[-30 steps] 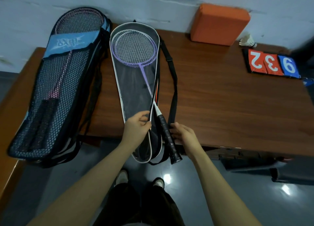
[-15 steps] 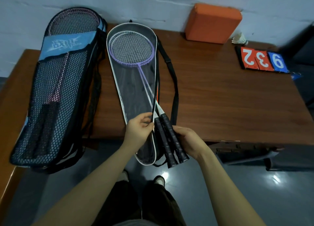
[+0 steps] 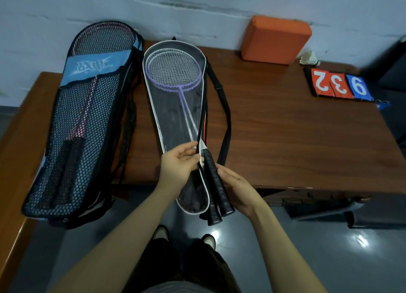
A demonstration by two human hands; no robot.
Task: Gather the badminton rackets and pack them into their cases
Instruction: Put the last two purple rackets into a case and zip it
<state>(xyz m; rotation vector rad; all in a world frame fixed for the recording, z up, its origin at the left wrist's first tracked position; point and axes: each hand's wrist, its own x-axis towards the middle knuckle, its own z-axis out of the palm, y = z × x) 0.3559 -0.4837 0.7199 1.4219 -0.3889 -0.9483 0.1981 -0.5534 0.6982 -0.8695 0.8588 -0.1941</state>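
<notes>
Now a second black grip sits beside the first where a second ago I saw one: both rackets (image 3: pixel 175 77) lie in the clear case (image 3: pixel 158 121) on the tabletop (image 3: pixel 285 138). My left hand (image 3: pixel 178 167) pinches the case's edge; my right hand (image 3: pixel 237 189), half open, cups the handles (image 3: pixel 216 189). Closing comes next, I judge. The mesh case (image 3: pixel 72 127) at left looks packed.

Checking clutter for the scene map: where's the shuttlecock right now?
In the head view, the shuttlecock sits at the far right of the wooden table, against the wall, just right of the orange block and behind the score cards.
</notes>
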